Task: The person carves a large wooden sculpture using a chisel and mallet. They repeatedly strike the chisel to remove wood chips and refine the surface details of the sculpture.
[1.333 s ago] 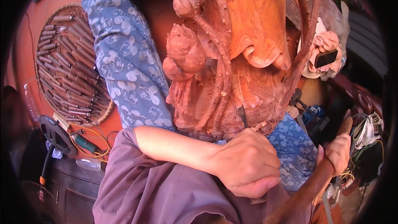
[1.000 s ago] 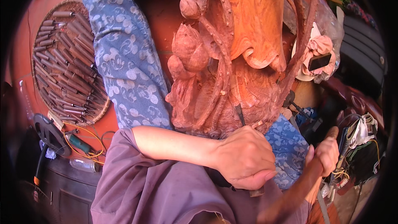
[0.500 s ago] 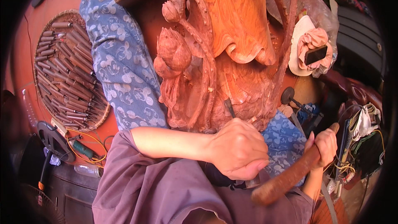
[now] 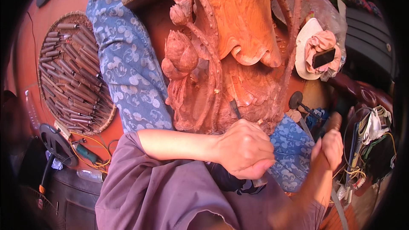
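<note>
My left hand (image 4: 247, 150) is closed around a carving chisel. The chisel's dark blade (image 4: 234, 109) pokes out beyond the knuckles, its tip at the lower part of a reddish-brown wood carving (image 4: 181, 55). Below the fist shows the butt of the handle; the rest is hidden by my fingers. On the right, my right hand (image 4: 332, 148) grips a brown wooden club (image 4: 335, 122). Its thick end is smeared by motion, low and to the right of the chisel butt, apart from it. Lotus buds, twisting stems and a smooth orange draped surface make up the carving.
A round woven tray (image 4: 111, 119) full of wooden-handled chisels lies at left. Blue patterned trousers (image 4: 128, 59) flank the carving. Near the lower left are a green power tool (image 4: 86, 153) and a plastic bottle (image 4: 90, 175). A white hat (image 4: 305, 47) and phone (image 4: 324, 58) sit at right.
The club has swung to a steeper angle, its thick end moving down and right, away from the chisel butt. My left hand stays nearly in place on the chisel.
</note>
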{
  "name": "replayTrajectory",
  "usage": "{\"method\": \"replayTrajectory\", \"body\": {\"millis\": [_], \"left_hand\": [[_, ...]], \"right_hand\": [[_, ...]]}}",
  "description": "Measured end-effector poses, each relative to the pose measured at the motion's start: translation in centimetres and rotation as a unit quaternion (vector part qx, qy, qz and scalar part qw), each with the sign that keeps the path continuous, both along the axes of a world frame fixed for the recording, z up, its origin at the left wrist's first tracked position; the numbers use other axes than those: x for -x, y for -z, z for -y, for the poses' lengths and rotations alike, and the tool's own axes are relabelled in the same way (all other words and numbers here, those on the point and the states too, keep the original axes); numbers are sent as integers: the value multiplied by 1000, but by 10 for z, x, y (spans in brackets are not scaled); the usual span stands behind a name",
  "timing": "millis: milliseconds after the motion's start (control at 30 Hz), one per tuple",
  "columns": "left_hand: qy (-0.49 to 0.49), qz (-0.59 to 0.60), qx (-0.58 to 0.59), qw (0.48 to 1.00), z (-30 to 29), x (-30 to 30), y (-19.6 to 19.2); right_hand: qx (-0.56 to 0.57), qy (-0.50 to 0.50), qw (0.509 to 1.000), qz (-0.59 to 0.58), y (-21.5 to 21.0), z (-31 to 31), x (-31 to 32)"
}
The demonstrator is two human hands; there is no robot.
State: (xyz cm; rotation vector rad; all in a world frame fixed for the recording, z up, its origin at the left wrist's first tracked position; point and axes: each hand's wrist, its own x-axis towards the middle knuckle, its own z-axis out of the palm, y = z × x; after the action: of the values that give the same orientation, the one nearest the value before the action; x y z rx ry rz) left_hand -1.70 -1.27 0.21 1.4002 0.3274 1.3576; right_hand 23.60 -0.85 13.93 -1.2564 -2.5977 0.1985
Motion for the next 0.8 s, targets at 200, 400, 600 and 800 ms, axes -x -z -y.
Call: {"method": "replayTrajectory", "body": {"millis": [200,400,600,800], "left_hand": [[-6,-5,-10,1000,0,-2,3],[-23,-4,4,1000,0,-2,0],[-14,-8,-2,1000,-5,-1,1],[-29,-28,4,999,-4,-3,1]], "right_hand": [[54,-33,993,-102,-2,7,-5],[-30,6,998,61,-3,4,1],[-14,-1,995,99,1,-10,5],[17,-37,996,-77,10,9,-10]]}}
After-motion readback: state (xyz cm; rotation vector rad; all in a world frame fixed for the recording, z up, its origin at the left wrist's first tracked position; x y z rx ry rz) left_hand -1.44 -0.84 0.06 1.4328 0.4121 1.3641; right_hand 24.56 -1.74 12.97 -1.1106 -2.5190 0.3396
